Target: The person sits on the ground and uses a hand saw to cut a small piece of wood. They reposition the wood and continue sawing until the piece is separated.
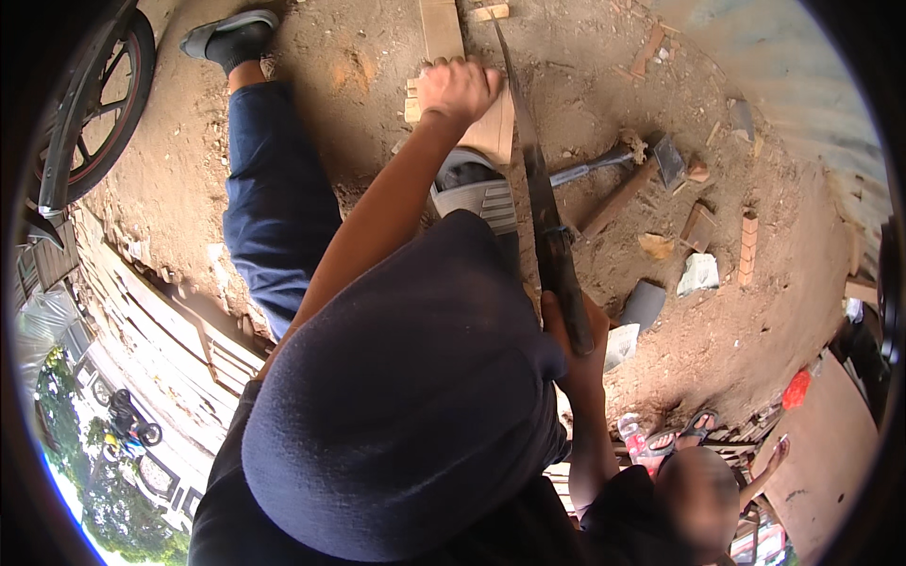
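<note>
My left hand point(460, 90) is closed, its fingers curled over a pale wooden board point(494, 135) on the dirt ground. Beside the board my right foot shows in a grey striped slide sandal point(479, 203). In my right hand point(578, 344) is the dark handle of a handsaw point(534, 170), gripped low. Its long, tapering blade points away from me, along the board's right edge. The blade is seen almost edge-on, so I cannot tell whether it touches the wood. Another plank point(441, 30) lies beyond my left hand.
Right of the blade lie a blue-handled tool point(590, 170), a hammer point(619, 200) and scraps of wood and tile point(698, 274). My left leg point(276, 179) stretches out to the left, near a motorcycle wheel point(118, 94). Another person point(694, 500) is at the lower right.
</note>
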A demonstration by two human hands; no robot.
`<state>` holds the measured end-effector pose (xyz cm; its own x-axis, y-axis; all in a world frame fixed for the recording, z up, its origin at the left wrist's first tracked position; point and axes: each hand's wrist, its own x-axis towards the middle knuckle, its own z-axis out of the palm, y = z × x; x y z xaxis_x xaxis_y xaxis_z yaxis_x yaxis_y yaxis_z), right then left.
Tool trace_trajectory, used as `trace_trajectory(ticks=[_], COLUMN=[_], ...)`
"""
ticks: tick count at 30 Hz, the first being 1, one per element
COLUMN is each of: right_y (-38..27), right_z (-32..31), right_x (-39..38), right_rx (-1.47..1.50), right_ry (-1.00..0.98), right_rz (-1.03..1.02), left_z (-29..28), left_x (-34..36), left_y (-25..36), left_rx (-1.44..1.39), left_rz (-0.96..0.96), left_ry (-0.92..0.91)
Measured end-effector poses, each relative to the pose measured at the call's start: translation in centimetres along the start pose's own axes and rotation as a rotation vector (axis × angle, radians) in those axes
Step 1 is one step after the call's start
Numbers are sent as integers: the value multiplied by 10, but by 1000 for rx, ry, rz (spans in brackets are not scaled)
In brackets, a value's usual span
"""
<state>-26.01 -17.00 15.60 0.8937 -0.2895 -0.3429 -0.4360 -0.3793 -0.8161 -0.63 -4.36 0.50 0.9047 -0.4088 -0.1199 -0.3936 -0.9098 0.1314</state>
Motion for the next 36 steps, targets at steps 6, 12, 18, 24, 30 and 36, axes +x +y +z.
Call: trace_trajectory(ticks=[6,12,18,24,30,36], right_y=[-13,-24,-13,-12,5,-1], right_z=[11,-15,-19,-38,-35,-61], right_x=[31,-21,-1,-67,-63,-90], right_rx=[182,163,156,95,154,123], right_ry=[-59,-52,-118,-107,-95,-122], right_rz=[142,237,227,146,132,79], left_z=[25,24,21,-1,-28,-50], left_x=[2,4,3,-2,-20,-25], left_y=[0,-2,-10,-17,-37,-21], left_rx=[13,47,-71,-99,-211,-104], left_rz=[-98,-115,-104,-163,-81,-69], left_ry=[78,176,236,-60,-343,-358])
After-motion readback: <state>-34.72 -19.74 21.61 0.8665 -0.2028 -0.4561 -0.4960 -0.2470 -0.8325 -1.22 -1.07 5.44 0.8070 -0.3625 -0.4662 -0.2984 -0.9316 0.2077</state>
